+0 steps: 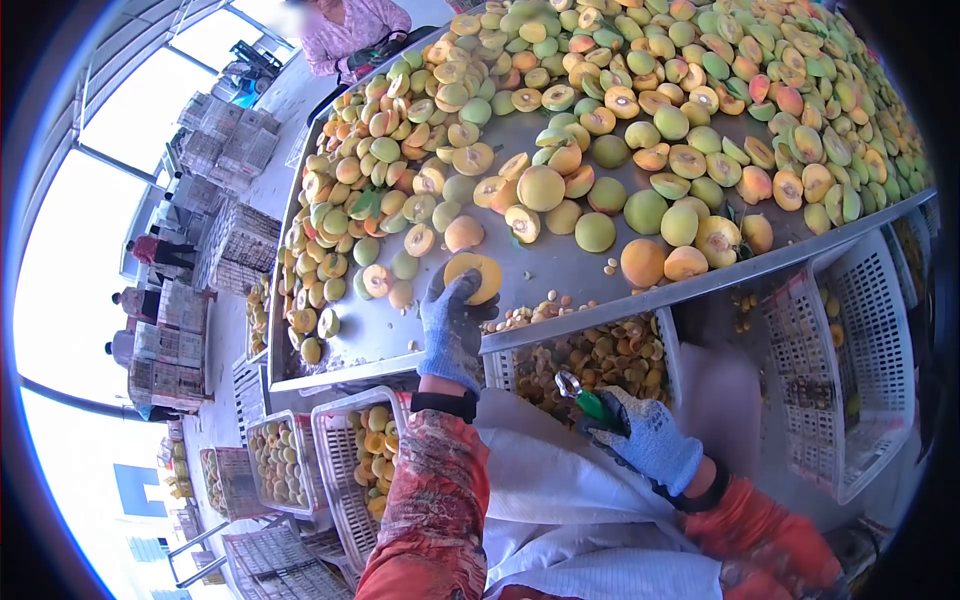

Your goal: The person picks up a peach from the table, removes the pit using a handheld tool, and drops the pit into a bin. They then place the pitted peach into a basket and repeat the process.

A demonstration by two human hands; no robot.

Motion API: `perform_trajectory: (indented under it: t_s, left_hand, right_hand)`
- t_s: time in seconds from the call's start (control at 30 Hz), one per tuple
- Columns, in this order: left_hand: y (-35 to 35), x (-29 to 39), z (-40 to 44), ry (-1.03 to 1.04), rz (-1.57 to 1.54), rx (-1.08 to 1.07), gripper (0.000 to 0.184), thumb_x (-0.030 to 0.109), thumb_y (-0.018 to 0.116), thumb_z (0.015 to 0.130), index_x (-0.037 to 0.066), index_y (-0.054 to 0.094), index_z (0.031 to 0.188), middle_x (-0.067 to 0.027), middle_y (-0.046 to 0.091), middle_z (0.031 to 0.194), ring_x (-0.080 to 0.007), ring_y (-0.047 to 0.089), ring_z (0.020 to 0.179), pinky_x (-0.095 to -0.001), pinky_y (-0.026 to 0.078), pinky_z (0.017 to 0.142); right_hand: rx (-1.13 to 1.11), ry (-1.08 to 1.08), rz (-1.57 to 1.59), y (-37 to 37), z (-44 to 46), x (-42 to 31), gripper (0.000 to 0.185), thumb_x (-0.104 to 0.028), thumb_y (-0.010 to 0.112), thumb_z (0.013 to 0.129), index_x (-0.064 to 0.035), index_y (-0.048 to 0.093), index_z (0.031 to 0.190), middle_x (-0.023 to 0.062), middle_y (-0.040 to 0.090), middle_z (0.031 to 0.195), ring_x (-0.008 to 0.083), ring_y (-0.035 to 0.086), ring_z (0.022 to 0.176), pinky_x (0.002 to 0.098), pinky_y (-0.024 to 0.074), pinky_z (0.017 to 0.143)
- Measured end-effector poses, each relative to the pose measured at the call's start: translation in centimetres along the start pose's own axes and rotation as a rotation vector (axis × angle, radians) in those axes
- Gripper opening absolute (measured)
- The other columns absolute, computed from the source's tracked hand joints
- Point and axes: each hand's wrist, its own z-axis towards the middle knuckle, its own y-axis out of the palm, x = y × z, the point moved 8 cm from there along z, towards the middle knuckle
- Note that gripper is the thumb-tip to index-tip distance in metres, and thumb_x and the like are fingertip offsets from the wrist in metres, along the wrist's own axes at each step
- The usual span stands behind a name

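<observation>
My left hand, in a blue-grey knit glove, holds a yellow-fleshed peach half just over the near edge of the metal table; the cut face shows partly. Lower and to the right, my right hand, gloved alike, is closed round the green handle of a pitting spoon with a metal loop tip. The tip points up and left, apart from the fruit. Whole peaches and cut halves lie heaped across the table, with several loose pits by its near rim.
A crate of brownish fruit scraps stands under the table edge. White crates of peach halves are at lower left, and another white crate stands at right. Across the table is a person in a patterned sleeve. Stacked crates and people are farther left.
</observation>
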Motion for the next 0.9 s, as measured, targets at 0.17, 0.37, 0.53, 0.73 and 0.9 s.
perform_trajectory:
  t_s: [0.17,0.37,0.53,0.73,0.9]
  left_hand:
    - [1.2,1.3,-10.3,-0.155,-0.449,-0.144,0.049,0.03,0.058,0.083,0.009,0.047,0.126,-0.0183,0.061,0.1,-0.0246,0.063,0.075,-0.0328,0.052,0.053]
    - [1.2,4.0,-16.7,0.132,-0.085,-0.181,0.048,0.036,0.052,0.087,0.003,0.05,0.123,-0.0124,0.062,0.09,-0.0191,0.061,0.066,-0.0257,0.046,0.042]
    - [0.8,6.2,-20.5,0.218,0.044,-0.006,0.036,0.032,0.047,0.093,0.004,0.058,0.113,-0.0084,0.061,0.086,-0.0117,0.058,0.057,-0.0209,0.04,0.037]
    - [-0.6,6.2,-21.7,0.415,0.154,0.08,0.028,0.02,0.056,0.091,-0.002,0.06,0.109,-0.0064,0.064,0.097,-0.0104,0.057,0.085,-0.0247,0.047,0.076]
    - [-0.4,6.1,-21.2,0.477,0.325,0.081,0.028,0.02,0.057,0.089,-0.001,0.06,0.108,-0.0105,0.066,0.093,-0.0155,0.061,0.085,-0.0283,0.048,0.077]
  right_hand:
    - [0.197,-0.373,-0.237,-1.4,0.4,-7.7,0.045,-0.033,0.064,0.081,-0.0011,0.054,0.112,0.0166,0.064,0.076,0.0308,0.064,0.067,0.0378,0.0504,0.059]
    - [0.107,-0.395,-0.507,0.5,-0.9,-12.9,0.049,-0.03,0.068,0.078,0.0004,0.052,0.114,0.0149,0.065,0.086,0.0297,0.064,0.072,0.0385,0.0487,0.063]
    - [0.097,-0.425,-0.456,1.4,-3.1,-14.4,0.049,-0.028,0.068,0.078,0.0015,0.052,0.114,0.0168,0.064,0.078,0.0307,0.063,0.065,0.0375,0.0483,0.057]
    - [-0.396,0.209,0.576,4.2,-4.9,-13.1,0.027,-0.023,0.065,0.085,-0.0018,0.054,0.098,0.0036,0.055,0.063,0.0125,0.051,0.042,0.0267,0.0398,0.039]
    - [-0.563,0.287,0.866,5.0,-5.4,-12.4,0.031,-0.03,0.062,0.088,-0.0022,0.055,0.1,-0.0004,0.051,0.06,0.0094,0.047,0.04,0.023,0.0352,0.036]
